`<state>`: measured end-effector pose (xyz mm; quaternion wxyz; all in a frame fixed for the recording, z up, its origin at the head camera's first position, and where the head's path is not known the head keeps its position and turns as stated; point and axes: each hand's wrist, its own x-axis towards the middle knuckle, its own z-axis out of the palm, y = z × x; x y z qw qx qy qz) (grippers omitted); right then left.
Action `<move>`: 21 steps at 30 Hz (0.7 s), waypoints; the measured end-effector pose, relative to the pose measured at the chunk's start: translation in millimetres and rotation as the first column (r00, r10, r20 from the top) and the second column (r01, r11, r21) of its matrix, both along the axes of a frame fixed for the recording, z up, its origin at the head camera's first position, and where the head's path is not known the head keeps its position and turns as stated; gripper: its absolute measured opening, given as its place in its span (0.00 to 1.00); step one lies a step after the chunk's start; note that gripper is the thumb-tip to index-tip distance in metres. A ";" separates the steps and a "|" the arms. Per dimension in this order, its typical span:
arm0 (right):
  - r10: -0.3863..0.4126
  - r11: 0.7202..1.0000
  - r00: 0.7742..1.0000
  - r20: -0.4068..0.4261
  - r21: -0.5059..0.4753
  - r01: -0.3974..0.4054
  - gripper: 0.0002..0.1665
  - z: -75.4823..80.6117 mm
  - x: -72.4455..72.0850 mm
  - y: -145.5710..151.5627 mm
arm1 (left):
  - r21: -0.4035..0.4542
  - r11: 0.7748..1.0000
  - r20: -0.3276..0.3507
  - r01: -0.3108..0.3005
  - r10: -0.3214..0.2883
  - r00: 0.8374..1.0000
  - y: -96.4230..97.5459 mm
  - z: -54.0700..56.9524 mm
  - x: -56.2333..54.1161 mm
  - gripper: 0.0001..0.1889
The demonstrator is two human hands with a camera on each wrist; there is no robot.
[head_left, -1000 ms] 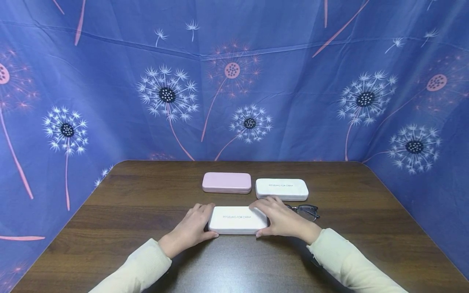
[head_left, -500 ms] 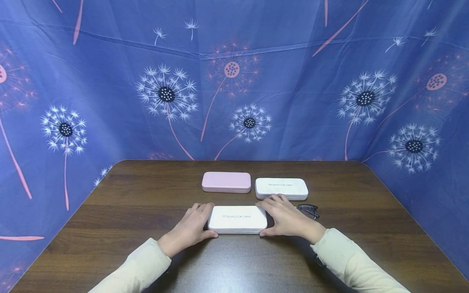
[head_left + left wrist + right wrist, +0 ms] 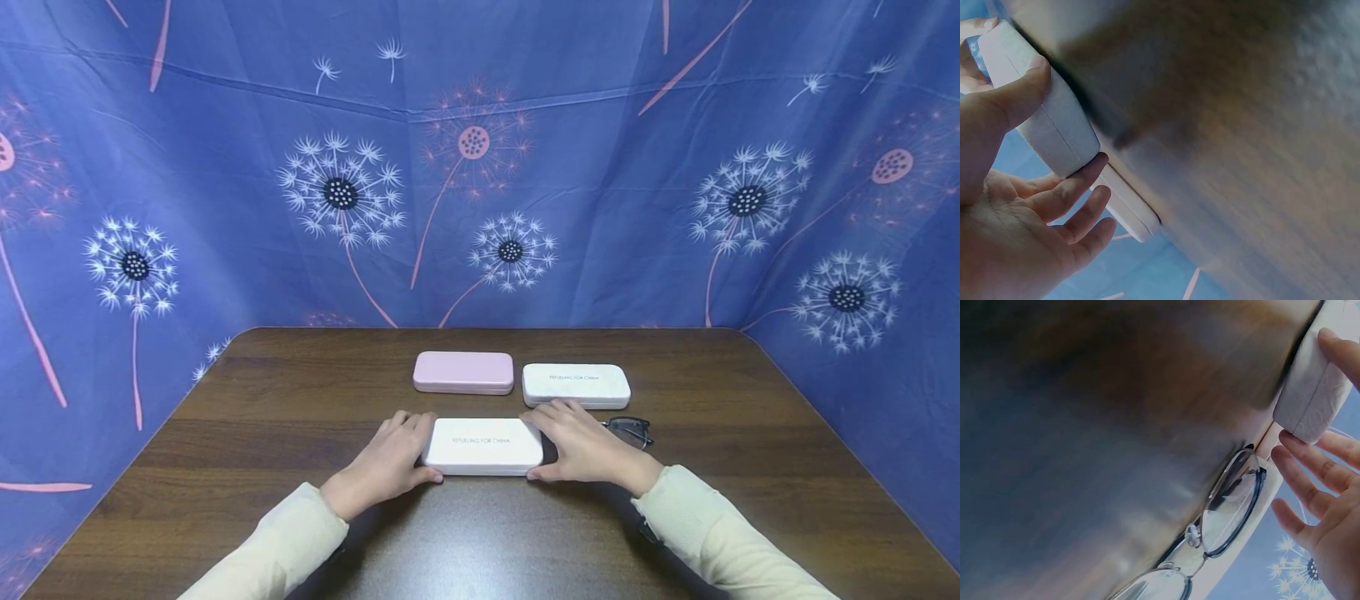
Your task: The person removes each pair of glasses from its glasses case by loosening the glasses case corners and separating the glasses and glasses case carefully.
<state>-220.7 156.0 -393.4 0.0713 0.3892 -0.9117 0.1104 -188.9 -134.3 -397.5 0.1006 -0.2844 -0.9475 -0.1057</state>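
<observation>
A white glasses case [image 3: 483, 454] with grey lettering on its lid lies closed, long side across, in the middle of the head view. My left hand [image 3: 390, 458] grips its left end, thumb on the near side and fingers round the back. At the other end my right hand [image 3: 588, 446] holds it likewise, thumb in front. The left wrist view shows the case [image 3: 1047, 119] pinched between thumb and fingers. In the right wrist view, fingertips sit right at the case [image 3: 1313, 387]. Dark-framed glasses [image 3: 632, 430] lie just beyond my right hand, partly hidden by it.
Behind stand a pink glasses case [image 3: 463, 372] and, to its right, a second white glasses case [image 3: 577, 383] with similar lettering. Everything rests on a brown wooden table [image 3: 300, 375]. A blue dandelion-print cloth [image 3: 615, 250] hangs round its back and sides.
The held white case has shifted slightly left and away, both hands moving with it. Earlier, my right hand slid a little outward along its end. The other cases and the glasses stay put.
</observation>
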 end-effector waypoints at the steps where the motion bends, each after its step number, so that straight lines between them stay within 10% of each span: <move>1: -0.001 1.000 1.000 0.008 -0.004 0.001 0.45 0.7 -0.2 -1.0 | -0.001 1.000 -0.006 -0.002 0.002 1.000 -1.0 0.5 -0.3 0.38; 21: 0.034 0.999 0.999 0.032 0.013 -0.034 0.45 7.5 -15.2 -47.9 | -0.008 0.994 0.040 -0.104 0.105 0.994 -41.5 9.7 -8.4 0.39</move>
